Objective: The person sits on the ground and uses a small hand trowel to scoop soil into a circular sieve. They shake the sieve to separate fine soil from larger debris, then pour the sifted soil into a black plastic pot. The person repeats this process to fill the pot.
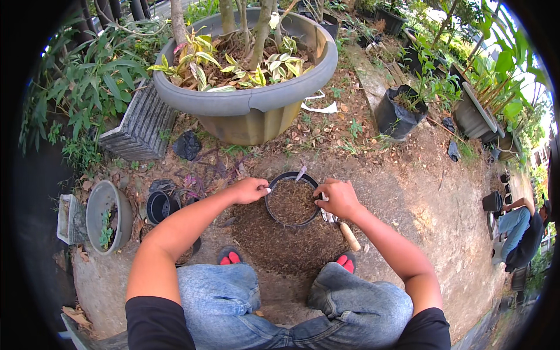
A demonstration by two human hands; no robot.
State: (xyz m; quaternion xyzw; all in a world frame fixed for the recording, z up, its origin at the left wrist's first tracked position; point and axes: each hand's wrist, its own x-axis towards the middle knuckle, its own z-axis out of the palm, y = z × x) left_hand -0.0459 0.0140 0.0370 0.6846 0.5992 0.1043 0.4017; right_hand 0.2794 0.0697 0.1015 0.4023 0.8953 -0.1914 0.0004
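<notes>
A round black plant pot [290, 224] filled with brown soil [291, 201] stands on the ground between my feet, amid a dark patch of loose soil [280, 248]. My left hand [251, 191] is closed with its fingertips at the left side of the rim. At the right side, my right hand [338, 199] has its fingers curled on the rim. A small pale purplish piece [301, 172], perhaps a leaf, sticks up at the far rim. Beside the pot, under my right hand, lies a tool with a wooden handle [350, 236]; its other end is partly hidden.
A large grey planter [251, 102] with trunks and variegated leaves stands ahead. Left are a patterned block planter [140, 125], a grey pot [109, 216] and a small black pot [161, 207]. Black grow bags [399, 111] stand right; a person [522, 230] sits at the far right.
</notes>
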